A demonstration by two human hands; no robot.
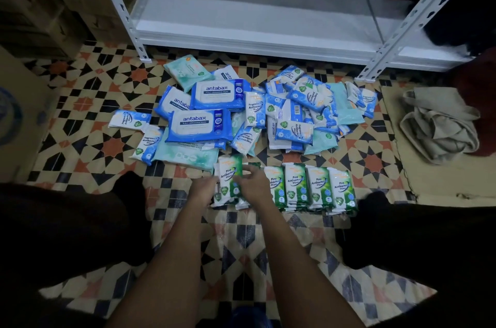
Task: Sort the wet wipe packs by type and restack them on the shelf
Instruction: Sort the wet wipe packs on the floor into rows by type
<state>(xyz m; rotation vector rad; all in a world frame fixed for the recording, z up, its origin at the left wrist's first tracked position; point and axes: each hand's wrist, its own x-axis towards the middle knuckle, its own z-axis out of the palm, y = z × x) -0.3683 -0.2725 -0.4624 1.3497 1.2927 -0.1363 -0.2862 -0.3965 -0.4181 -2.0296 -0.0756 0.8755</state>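
both forearms reach out from under the camera, between my dark-trousered knees, to the patterned floor (112, 145). my left hand (202, 190) curls around the left edge of a small pile of green pine packs (228, 180), and my right hand (252, 185) lies over the same pile with its fingers bent on the top pack, so both are gripping that pile, squaring it up. just to its right, a row of pine packs (314, 188) sits in neat stacks side by side, touching one another. beyond them the unsorted heap (241, 110) sprawls: big blue antabax packs (200, 126), small blue fragrance-free packs (130, 119) and pale teal packs (188, 156), all jumbled and overlapping. the white shelf (255, 19) stands behind the heap with nothing on its lowest board. a beige cloth bag (440, 123) lies off to the right. i judge i'm mid-sort, with only the green type gathered. next i need to settle this pile against the row, then pull one blue type out of the heap.
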